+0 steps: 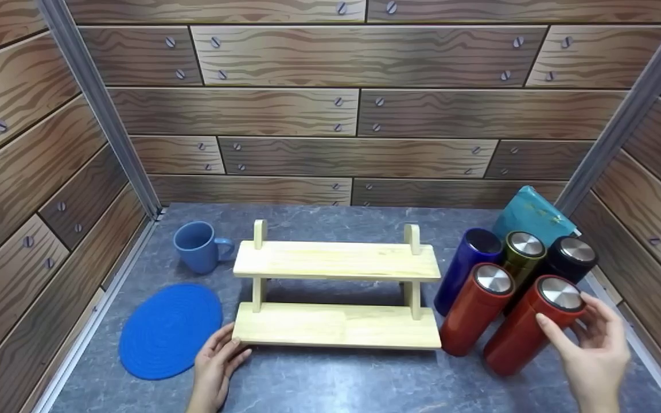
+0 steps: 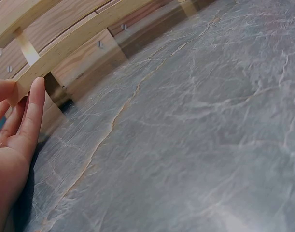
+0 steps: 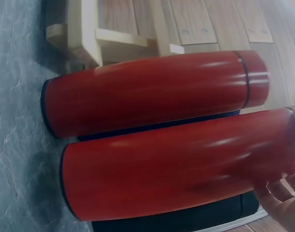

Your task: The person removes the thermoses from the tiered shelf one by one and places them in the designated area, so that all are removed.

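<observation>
A two-tier wooden shelf (image 1: 336,327) stands mid-table with bare boards. At its lower front left corner, my left hand (image 1: 214,362) pinches the board's end; the left wrist view shows the thumb and fingers around the shelf's corner (image 2: 22,86). My right hand (image 1: 599,351) holds the front right red thermos (image 1: 520,338) near its silver-topped lid, thumb on one side and fingers on the other. This thermos (image 3: 176,169) stands upright, its base at the table. Close to its left is a second red thermos (image 1: 475,315), beside the shelf's right end.
Behind the red thermoses stand a blue thermos (image 1: 461,278), an olive one (image 1: 518,258) and a black one (image 1: 568,261). A teal pouch (image 1: 531,215) leans at the back right. Left of the shelf are a blue mug (image 1: 197,252) and a round blue placemat (image 1: 170,331).
</observation>
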### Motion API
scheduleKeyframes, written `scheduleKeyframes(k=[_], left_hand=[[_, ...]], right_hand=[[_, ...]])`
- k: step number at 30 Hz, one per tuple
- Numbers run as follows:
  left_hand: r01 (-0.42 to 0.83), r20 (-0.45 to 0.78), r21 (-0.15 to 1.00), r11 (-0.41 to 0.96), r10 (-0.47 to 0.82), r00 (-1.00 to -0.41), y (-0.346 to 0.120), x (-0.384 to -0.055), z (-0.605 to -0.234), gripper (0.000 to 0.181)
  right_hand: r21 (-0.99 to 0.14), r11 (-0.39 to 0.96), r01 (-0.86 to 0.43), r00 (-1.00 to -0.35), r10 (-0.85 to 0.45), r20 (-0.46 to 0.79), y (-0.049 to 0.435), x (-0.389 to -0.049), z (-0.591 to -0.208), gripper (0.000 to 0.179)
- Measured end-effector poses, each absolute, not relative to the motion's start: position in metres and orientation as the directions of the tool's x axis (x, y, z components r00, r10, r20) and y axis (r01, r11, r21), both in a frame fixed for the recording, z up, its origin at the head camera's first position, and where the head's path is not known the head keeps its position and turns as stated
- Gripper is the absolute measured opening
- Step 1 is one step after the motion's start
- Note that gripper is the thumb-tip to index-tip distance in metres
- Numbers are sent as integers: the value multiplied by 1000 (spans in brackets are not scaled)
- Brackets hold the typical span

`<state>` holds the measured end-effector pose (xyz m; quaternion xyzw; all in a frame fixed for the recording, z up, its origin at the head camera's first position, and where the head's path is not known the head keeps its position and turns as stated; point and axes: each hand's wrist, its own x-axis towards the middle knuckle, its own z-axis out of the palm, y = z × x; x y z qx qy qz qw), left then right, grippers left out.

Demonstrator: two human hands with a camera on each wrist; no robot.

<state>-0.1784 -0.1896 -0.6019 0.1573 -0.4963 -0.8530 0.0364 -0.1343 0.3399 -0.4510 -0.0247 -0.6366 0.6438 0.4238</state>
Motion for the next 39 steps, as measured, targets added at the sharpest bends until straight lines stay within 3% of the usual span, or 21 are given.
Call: scheduleKeyframes(k=[15,39], left_hand=[[-99,-240,862,-497,-227,-944,-190,-180,-601,58],[-81,-230,848,-524,-226,-947,-189,-180,-604,57]], right_hand=[[-837,142,-528,-621,608,495,345,-160,-466,66],[-832,122,-541,-662,549,510,349,-172,-476,65]])
